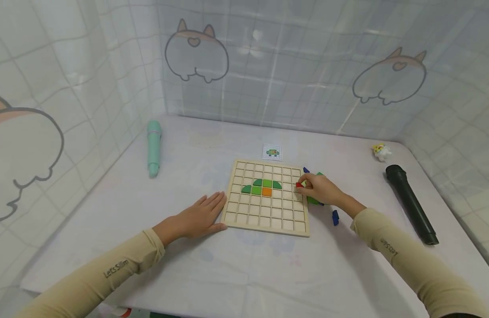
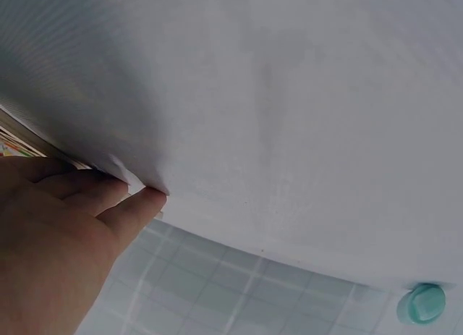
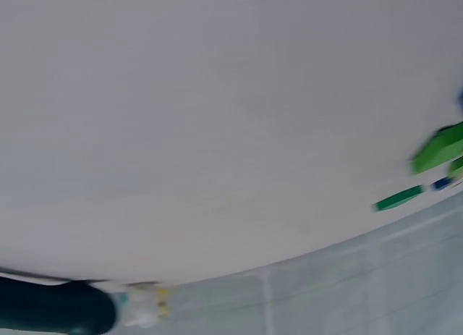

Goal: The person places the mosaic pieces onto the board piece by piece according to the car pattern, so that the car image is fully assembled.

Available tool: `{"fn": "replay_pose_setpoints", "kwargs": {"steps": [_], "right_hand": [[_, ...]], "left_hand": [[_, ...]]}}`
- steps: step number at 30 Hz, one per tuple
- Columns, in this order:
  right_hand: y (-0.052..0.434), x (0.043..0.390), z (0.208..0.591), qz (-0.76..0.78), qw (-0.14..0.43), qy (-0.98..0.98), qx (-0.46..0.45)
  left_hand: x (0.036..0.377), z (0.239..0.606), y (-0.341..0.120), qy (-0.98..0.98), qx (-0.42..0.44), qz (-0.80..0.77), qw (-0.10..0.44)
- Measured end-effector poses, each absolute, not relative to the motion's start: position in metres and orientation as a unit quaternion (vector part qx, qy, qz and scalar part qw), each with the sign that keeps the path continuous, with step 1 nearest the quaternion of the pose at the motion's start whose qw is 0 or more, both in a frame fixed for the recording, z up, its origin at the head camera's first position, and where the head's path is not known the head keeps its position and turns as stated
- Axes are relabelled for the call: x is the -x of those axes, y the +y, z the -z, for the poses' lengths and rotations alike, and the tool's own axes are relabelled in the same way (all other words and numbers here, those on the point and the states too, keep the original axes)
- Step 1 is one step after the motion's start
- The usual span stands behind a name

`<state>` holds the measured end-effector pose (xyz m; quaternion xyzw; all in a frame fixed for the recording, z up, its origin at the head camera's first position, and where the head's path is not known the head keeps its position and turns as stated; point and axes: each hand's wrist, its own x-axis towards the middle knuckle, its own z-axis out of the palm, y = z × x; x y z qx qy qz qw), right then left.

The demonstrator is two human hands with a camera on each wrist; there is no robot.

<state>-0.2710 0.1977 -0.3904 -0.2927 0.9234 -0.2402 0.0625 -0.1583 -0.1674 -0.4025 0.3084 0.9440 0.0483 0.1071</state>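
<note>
Left hand: the left hand [image 1: 198, 216] lies flat on the worktop [image 1: 244, 269] at lower centre of the head view, fingers [image 2: 134, 205] straight and together, holding nothing, their tips touching the left edge of the wooden grid board [image 1: 232, 212].
Right hand: the right hand [image 1: 320, 189] sits right of centre at the board's right edge, fingers curled, pinching a small red piece [image 1: 299, 185] between thumb and forefinger, just over the rightmost column.
Board: the square tray of small cells lies in the middle of the frame; green pieces [image 1: 262, 185] form an arch in its upper rows, with one orange piece [image 1: 266, 192] touching them from below.
Loose pieces: green and blue pieces [image 1: 335, 216] lie on the worktop beside and partly under the right hand.
Right side: a black microphone [image 1: 411, 204] lies well apart, a small toy figure [image 1: 381, 151] beyond it.
Far: a pattern card [image 1: 272, 152] lies just behind the board; a mint-green microphone [image 1: 153, 148] lies at the upper left.
</note>
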Motion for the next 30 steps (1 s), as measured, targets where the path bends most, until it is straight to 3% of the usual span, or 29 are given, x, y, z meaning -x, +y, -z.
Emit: {"fn": "replay_pose_setpoints", "kwargs": {"steps": [13,30], "right_hand": [[0.149,0.269,0.401,0.238,0.085,0.909,0.332],[0.142,0.265,0.401,0.242,0.081,0.909,0.329]], "left_hand": [[0.159,0.404,-0.168,0.944,-0.308,-0.051,0.110],[0.160,0.408,-0.169,0.943,-0.311,-0.043,0.105]]}}
